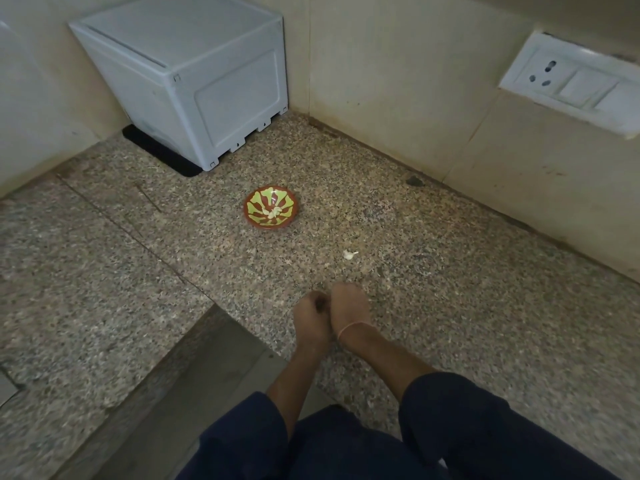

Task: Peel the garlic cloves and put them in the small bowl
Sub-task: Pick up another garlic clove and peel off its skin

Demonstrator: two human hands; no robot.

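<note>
Dark blue sleeves (485, 427) fill the bottom of the frame, and two bare forearms reach up from them to just below centre. There the left hand (309, 318) and the right hand (350, 306) meet, knuckles touching, both with fingers curled inward toward each other. Whatever lies between the fingertips is hidden and blurred, so I cannot tell whether either hand has hold of anything. A thin pale thread band (346, 329) circles the right wrist.

The hands sit over a speckled brown-grey granite countertop (485, 289). Above and right of them, well apart from the fingers, a single whitish garlic clove (349, 254) lies on the stone. Further up, near the centre of the frame, stands a small round brown bowl with a green petal pattern (256, 202); a few pale peeled garlic cloves (273, 212) rest together in its bottom.

In the upper left, a light blue-grey plastic box (194, 77) stands in the corner on a black mat (162, 157). At the upper right, a white socket and switch plate (571, 84) is set in the cream wall (398, 64).
</note>
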